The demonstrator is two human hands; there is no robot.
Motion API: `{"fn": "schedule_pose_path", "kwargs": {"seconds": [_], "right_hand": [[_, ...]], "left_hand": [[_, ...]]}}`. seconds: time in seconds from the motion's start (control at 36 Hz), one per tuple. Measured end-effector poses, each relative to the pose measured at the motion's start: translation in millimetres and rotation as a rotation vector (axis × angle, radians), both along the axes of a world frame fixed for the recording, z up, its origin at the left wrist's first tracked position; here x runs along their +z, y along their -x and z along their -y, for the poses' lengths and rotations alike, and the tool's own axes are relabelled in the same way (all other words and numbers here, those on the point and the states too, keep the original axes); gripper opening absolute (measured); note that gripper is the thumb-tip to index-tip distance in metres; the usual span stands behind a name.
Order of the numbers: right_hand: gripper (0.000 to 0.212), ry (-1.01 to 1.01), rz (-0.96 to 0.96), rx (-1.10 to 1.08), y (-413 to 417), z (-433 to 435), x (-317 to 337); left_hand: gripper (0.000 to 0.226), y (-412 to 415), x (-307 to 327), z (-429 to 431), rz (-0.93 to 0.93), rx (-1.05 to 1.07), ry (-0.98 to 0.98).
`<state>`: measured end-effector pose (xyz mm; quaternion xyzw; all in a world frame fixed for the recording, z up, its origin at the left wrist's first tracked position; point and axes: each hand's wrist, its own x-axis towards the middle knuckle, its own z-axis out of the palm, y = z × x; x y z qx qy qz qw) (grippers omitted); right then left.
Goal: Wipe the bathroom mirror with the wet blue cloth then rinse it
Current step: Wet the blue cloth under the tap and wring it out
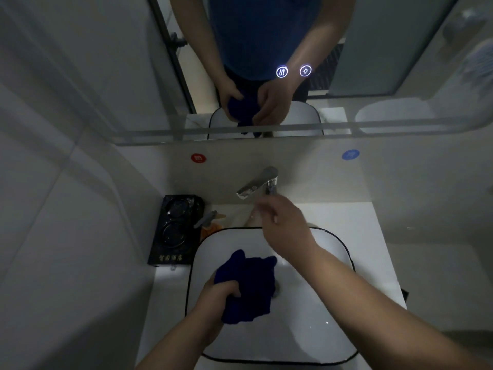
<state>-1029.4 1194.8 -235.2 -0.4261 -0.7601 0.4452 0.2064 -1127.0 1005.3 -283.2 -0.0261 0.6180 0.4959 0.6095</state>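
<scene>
Only one view I'm getting here: head cam, wide-angle, sitting high and looking forward and steeply down. Sink basin (328,311) is filling lower middle, close under lens, both forearms coming in from bottom edge. Faucet (257,184) is sitting mid-frame, farther out. Mirror (386,62) is taking up top part, facing camera, so I'm also seeing hands from front in reflection. Edges are bending from wide lens. No second view sharing anything.

the right hand (282,222) is motion-blurred at the fingertips and hides the faucet's (257,184) base; black tray (173,231) lettering unreadable.
</scene>
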Motion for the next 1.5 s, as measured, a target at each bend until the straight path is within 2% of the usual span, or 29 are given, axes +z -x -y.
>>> {"fn": "schedule_pose_path", "kwargs": {"seconds": [0.03, 0.08, 0.14, 0.17, 0.19, 0.25, 0.28, 0.33, 0.39, 0.44, 0.56, 0.61, 0.69, 0.72, 0.83, 0.89, 0.97, 1.06, 1.14, 1.19, 1.28, 1.36, 1.44, 1.5], "right_hand": [[0.029, -0.026, -0.026, -0.069, -10.6, 10.2, -2.0], [0.027, 0.068, -0.04, -0.165, -32.0, 32.0, -6.7], [0.022, 0.297, -0.042, -0.228, -46.1, 50.9, -15.5], [0.009, 0.458, -0.028, -0.225, -51.0, 60.0, -21.5], [0.015, 0.624, -0.021, -0.209, -53.8, 67.6, -27.2], [0.057, 0.936, -0.09, -0.235, -57.3, 79.8, -39.7], [0.069, 1.051, -0.157, -0.274, -58.7, 82.8, -44.0], [0.064, 1.177, -0.253, -0.355, -61.1, 82.8, -45.6], [0.044, 1.14, -0.266, -0.406, -63.7, 77.1, -47.5], [0.033, 1.047, -0.21, -0.413, -65.7, 69.1, -46.7], [0.014, 0.882, -0.104, -0.288, -67.7, 60.6, -45.7], [0.019, 0.821, -0.056, -0.205, -66.5, 60.2, -44.5], [0.061, 0.845, -0.033, -0.047, -66.7, 55.1, -46.9], [0.066, 0.891, -0.034, -0.01, -67.3, 52.6, -48.4], [0.062, 0.995, -0.06, 0.099, -65.6, 42.5, -47.9], [0.062, 0.904, 0.0, 0.201, -61.8, 41.0, -39.6], [0.046, 0.745, 0.02, 0.261, -57.3, 37.1, -29.9], [0.032, 0.632, 0.046, 0.302, -53.7, 32.4, -24.7], [0.024, 0.633, 0.049, 0.341, -51.7, 28.4, -24.5], [0.028, 0.677, 0.01, 0.346, -51.6, 29.5, -24.0], [0.042, 0.821, -0.062, 0.334, -52.3, 30.7, -18.1], [0.03, 0.838, -0.102, 0.338, -53.2, 28.4, -10.4], [0.017, 0.828, -0.133, 0.328, -51.9, 25.9, -5.9], [0.028, 0.841, -0.155, 0.319, -50.9, 25.5, -5.8]], "left_hand": [[0.083, 0.4, 1.4, 1.1, 0.007, 0.013, -0.019], [0.084, -1.0, 4.8, 2.0, 0.017, 0.022, -0.058], [0.082, -4.4, 8.6, 0.2, 0.019, 0.026, -0.088], [0.082, -7.2, 11.5, -1.6, 0.023, 0.023, -0.094], [0.081, -11.0, 15.3, -3.8, 0.031, 0.015, -0.096], [0.08, -20.1, 19.8, -7.9, 0.044, -0.009, -0.099], [0.079, -24.9, 21.5, -10.1, 0.053, -0.023, -0.099], [0.08, -33.6, 22.9, -14.1, 0.082, -0.043, -0.079], [0.086, -42.3, 24.1, -17.7, 0.124, -0.065, -0.06], [0.089, -50.2, 25.9, -18.9, 0.175, -0.074, -0.044], [0.066, -61.4, 28.2, -21.7, 0.255, -0.11, 0.047], [0.059, -62.9, 25.4, -24.1, 0.279, -0.079, 0.069], [0.054, -60.3, 23.7, -25.9, 0.303, -0.074, 0.094], [0.054, -58.4, 24.5, -25.2, 0.296, -0.109, 0.096], [0.065, -53.2, 26.4, -25.2, 0.233, -0.269, 0.079], [0.062, -54.3, 29.9, -28.4, 0.217, -0.318, 0.055], [0.059, -54.4, 31.9, -33.5, 0.207, -0.353, 0.047], [0.042, -53.9, 33.5, -36.9, 0.214, -0.37, 0.05], [0.04, -54.8, 33.8, -38.1, 0.199, -0.389, 0.05], [0.039, -54.7, 31.6, -37.7, 0.162, -0.397, 0.072], [0.049, -56.4, 34.4, -36.5, 0.199, -0.362, 0.073], [0.062, -59.2, 34.3, -34.2, 0.296, -0.225, 0.015], [0.05, -62.3, 34.1, -35.7, 0.385, -0.138, -0.048], [0.044, -65.9, 36.1, -37.7, 0.411, -0.136, -0.062]]}}
